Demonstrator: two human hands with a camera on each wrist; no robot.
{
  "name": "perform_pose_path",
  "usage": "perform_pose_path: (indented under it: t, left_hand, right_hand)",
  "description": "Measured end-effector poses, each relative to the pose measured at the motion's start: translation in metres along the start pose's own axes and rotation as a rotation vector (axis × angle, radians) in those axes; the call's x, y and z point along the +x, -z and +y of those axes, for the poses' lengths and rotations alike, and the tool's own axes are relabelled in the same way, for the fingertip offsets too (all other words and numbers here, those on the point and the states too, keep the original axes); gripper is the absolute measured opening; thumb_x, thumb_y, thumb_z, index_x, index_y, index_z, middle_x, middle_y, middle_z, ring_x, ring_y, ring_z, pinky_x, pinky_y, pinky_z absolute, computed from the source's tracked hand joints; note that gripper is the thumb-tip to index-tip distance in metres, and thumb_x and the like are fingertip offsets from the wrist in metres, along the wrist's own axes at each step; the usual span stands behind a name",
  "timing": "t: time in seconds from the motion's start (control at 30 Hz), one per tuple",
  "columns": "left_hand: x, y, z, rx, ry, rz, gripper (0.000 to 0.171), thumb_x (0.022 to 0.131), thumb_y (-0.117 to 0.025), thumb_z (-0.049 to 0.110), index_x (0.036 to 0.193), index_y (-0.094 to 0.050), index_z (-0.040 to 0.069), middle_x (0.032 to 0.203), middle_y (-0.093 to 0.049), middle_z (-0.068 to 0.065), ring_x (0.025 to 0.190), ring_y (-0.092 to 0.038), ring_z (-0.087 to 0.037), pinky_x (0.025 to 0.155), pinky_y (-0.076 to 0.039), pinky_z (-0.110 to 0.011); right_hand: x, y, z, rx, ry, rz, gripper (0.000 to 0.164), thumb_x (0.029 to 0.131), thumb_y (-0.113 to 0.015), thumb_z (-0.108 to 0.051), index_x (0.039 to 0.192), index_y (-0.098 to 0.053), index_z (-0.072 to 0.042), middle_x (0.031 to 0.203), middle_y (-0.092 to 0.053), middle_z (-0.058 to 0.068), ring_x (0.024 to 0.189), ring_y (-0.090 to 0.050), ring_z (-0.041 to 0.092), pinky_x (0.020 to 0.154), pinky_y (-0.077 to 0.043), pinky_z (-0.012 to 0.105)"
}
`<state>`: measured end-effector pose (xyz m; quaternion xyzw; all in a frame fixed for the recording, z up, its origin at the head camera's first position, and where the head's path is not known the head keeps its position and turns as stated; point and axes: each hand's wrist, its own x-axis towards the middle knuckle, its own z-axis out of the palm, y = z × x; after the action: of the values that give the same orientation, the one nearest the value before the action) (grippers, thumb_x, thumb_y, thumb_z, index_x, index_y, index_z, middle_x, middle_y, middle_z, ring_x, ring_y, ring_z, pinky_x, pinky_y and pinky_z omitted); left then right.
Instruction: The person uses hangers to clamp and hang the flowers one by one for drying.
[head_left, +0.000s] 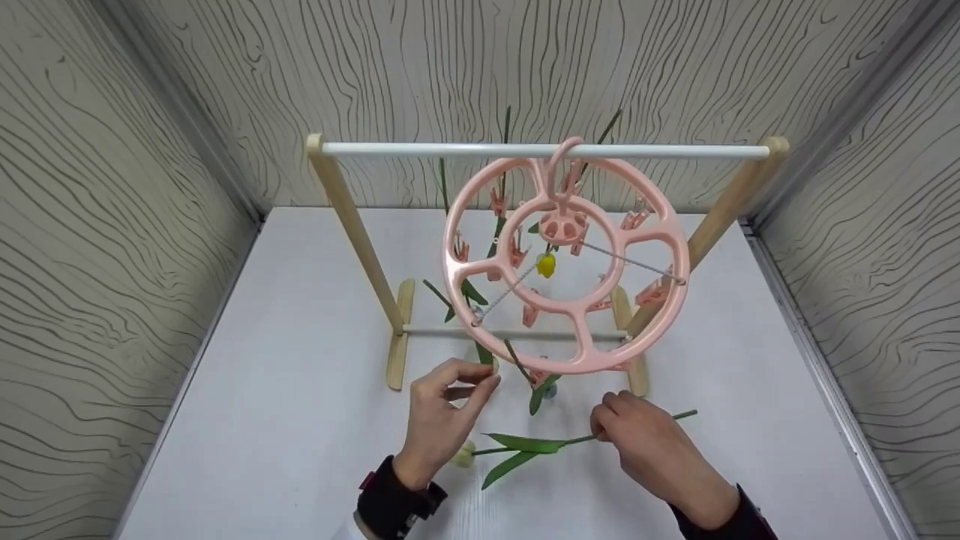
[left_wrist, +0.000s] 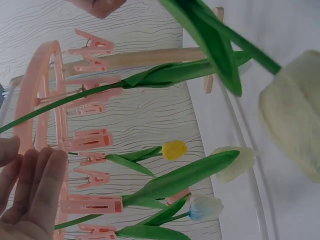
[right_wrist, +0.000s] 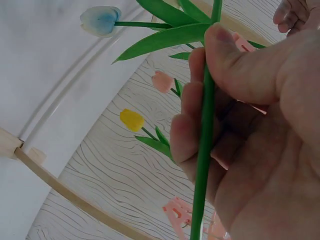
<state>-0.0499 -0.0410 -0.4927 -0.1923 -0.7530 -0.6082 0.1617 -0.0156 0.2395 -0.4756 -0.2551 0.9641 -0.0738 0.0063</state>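
Observation:
My right hand grips the green stem of a white tulip, which lies sideways in front of the stand, its flower to the left. The right wrist view shows the stem between thumb and curled fingers. My left hand is at the near-left rim of a round pink clip hanger; its fingers are fairly straight beside the rim, thumb apart. Pink clips hold several tulips flower-down, among them a yellow tulip, another white tulip and a blue-white tulip.
The hanger hooks over the white bar of a wooden stand, with a left post and a right post. Below is a white table. Wood-patterned panels enclose the back and sides. A pink tulip hangs farther back.

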Motion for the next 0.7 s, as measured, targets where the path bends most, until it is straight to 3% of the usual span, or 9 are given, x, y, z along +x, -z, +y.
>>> perform_pose_path:
  t: [0.23,0.4,0.57,0.7]
  left_hand:
    - [-0.017,-0.011,0.015,0.032,0.1,-0.238,0.008,0.097,-0.078,0.015,0.102,-0.078,0.01,0.095,-0.08,-0.003,0.086,-0.077,-0.008,0.074,-0.064,-0.017]
    - [-0.019,-0.02,0.025,0.072,0.109,-0.39,0.007,0.096,-0.078,0.012,0.102,-0.079,0.009,0.095,-0.079,-0.004,0.087,-0.074,-0.003,0.076,-0.061,-0.011]
    - [-0.015,-0.03,0.031,0.205,0.113,-0.507,0.013,0.092,-0.081,0.006,0.105,-0.08,0.009,0.096,-0.08,-0.002,0.088,-0.072,0.001,0.078,-0.06,-0.01]
    - [-0.01,-0.038,0.032,0.311,0.082,-0.561,0.014,0.091,-0.082,0.006,0.105,-0.081,0.01,0.093,-0.079,0.001,0.083,-0.069,0.004,0.074,-0.057,-0.007]
  right_hand:
    - [0.004,0.009,-0.006,-0.046,0.052,0.053,0.031,0.078,-0.086,0.005,0.086,-0.065,-0.017,0.079,-0.061,-0.005,0.073,-0.052,0.01,0.062,-0.048,0.021]
    - [0.006,0.012,-0.011,-0.065,0.102,0.098,0.033,0.076,-0.087,0.004,0.085,-0.063,-0.016,0.08,-0.059,-0.004,0.076,-0.057,0.014,0.062,-0.048,0.021]
    - [0.01,0.014,-0.019,-0.089,0.13,0.128,0.032,0.074,-0.089,0.003,0.086,-0.065,-0.015,0.081,-0.06,-0.003,0.077,-0.059,0.014,0.063,-0.051,0.021]
    - [0.011,0.014,-0.023,-0.121,0.148,0.167,0.032,0.073,-0.09,0.003,0.086,-0.067,-0.014,0.081,-0.061,-0.003,0.076,-0.058,0.013,0.063,-0.051,0.02]
